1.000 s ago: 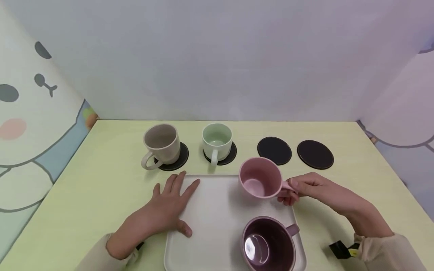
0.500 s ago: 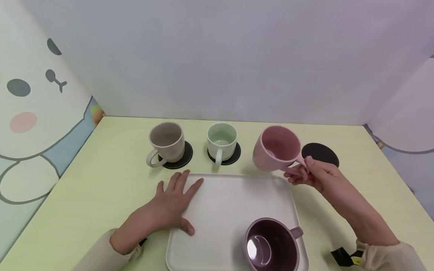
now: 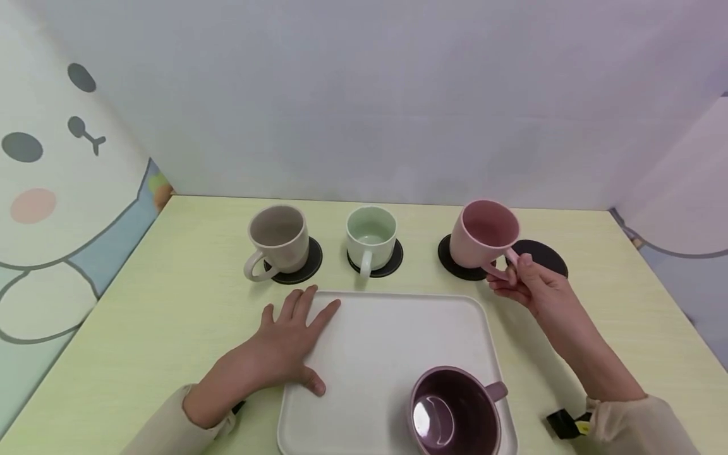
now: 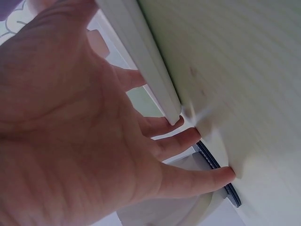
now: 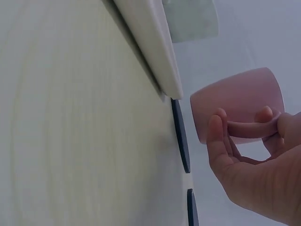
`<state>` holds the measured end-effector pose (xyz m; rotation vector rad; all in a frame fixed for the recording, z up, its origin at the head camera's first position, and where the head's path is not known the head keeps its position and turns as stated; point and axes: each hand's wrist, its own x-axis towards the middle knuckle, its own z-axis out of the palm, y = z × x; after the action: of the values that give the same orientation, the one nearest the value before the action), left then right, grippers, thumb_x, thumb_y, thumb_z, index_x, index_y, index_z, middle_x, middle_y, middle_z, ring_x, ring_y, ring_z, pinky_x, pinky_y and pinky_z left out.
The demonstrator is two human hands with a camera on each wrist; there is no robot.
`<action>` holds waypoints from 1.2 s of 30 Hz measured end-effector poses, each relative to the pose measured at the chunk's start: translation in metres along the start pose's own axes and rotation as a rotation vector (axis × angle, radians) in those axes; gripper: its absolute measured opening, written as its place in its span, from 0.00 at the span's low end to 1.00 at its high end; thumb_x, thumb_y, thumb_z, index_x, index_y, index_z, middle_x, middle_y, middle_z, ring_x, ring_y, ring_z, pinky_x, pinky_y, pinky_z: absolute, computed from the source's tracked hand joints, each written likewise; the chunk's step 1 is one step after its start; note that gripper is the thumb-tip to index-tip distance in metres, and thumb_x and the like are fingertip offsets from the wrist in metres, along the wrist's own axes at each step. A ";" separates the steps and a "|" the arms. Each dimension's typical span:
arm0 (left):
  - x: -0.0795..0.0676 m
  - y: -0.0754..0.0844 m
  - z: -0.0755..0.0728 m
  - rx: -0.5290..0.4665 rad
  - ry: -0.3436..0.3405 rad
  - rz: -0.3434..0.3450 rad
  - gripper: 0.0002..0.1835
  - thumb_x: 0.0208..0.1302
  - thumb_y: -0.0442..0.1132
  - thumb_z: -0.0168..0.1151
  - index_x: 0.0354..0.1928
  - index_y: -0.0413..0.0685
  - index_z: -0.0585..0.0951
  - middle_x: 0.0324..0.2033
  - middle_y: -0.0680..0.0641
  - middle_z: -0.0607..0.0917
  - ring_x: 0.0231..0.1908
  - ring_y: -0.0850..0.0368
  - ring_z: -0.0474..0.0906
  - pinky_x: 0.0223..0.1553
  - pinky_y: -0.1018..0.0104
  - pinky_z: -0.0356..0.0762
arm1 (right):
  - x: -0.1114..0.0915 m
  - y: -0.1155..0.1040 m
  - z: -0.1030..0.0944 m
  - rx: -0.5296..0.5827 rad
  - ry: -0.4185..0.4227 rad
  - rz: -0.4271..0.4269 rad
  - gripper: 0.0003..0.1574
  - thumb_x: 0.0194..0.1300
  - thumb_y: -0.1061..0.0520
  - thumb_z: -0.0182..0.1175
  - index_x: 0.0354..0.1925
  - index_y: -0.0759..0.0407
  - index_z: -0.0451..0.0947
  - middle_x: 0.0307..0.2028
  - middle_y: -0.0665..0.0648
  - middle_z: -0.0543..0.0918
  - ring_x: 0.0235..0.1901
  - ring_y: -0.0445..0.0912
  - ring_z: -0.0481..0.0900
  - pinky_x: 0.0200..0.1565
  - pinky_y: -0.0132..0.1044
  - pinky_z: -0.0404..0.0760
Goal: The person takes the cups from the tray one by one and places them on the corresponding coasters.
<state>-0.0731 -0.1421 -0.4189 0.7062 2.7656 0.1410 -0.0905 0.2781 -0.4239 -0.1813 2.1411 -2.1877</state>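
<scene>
My right hand (image 3: pixel 540 294) pinches the handle of a pink mug (image 3: pixel 471 248), which is upright over the third black coaster (image 3: pixel 462 273). In the right wrist view a narrow gap shows between the pink mug's base (image 5: pixel 200 117) and that coaster (image 5: pixel 181 136). My left hand (image 3: pixel 279 354) lies with spread, straight fingers over the left edge of a white tray (image 3: pixel 375 341); its thumb and index finger reach onto the tray. In the left wrist view the other fingertips touch the table beside the tray corner (image 4: pixel 173 115). A purple mug (image 3: pixel 455 411) stands on the tray's right side.
Beyond the tray, a beige mug (image 3: pixel 284 249) and a pale green mug (image 3: pixel 372 243) sit on black coasters. A fourth coaster (image 3: pixel 540 254) lies at the right, partly behind my right hand. A plain wall (image 3: pixel 364 114) closes off the table's back.
My right hand has carried the pink mug from above the tray's back right, away and to the right, over the third coaster. It tilted midway and is upright now. The left hand stayed put.
</scene>
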 end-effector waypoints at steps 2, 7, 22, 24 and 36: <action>0.000 0.000 0.000 0.000 -0.001 0.001 0.70 0.27 0.68 0.78 0.76 0.58 0.55 0.75 0.33 0.48 0.74 0.32 0.46 0.61 0.22 0.54 | 0.001 0.004 0.000 0.008 -0.003 0.007 0.27 0.77 0.44 0.41 0.38 0.69 0.69 0.42 0.54 0.83 0.49 0.42 0.86 0.52 0.33 0.82; -0.001 0.001 0.001 -0.020 0.003 0.018 0.69 0.28 0.68 0.78 0.76 0.57 0.55 0.75 0.34 0.48 0.74 0.33 0.47 0.60 0.22 0.54 | -0.001 0.010 0.000 0.021 0.007 0.028 0.27 0.77 0.43 0.41 0.38 0.67 0.68 0.48 0.54 0.86 0.49 0.41 0.86 0.52 0.32 0.82; 0.001 0.002 0.001 -0.016 -0.004 0.046 0.69 0.27 0.68 0.78 0.76 0.58 0.56 0.75 0.34 0.50 0.73 0.33 0.48 0.60 0.23 0.55 | -0.010 0.005 0.000 -0.001 0.015 0.095 0.28 0.77 0.43 0.43 0.45 0.69 0.73 0.47 0.53 0.88 0.48 0.43 0.87 0.51 0.34 0.83; 0.000 0.001 0.003 -0.007 -0.008 0.043 0.70 0.27 0.69 0.78 0.76 0.58 0.55 0.75 0.34 0.49 0.74 0.32 0.47 0.60 0.24 0.55 | -0.010 0.001 0.000 -0.066 -0.014 0.132 0.30 0.77 0.43 0.43 0.50 0.70 0.71 0.49 0.53 0.87 0.50 0.44 0.86 0.51 0.35 0.83; -0.011 -0.005 0.002 0.000 0.023 0.032 0.70 0.27 0.71 0.77 0.77 0.59 0.55 0.75 0.34 0.49 0.73 0.34 0.48 0.58 0.24 0.54 | -0.031 -0.032 -0.014 -0.550 -0.278 0.256 0.32 0.78 0.47 0.46 0.69 0.57 0.47 0.56 0.67 0.80 0.47 0.48 0.85 0.49 0.36 0.83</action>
<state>-0.0657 -0.1521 -0.4186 0.7532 2.7775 0.1566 -0.0613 0.2974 -0.3927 -0.2105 2.3813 -1.3175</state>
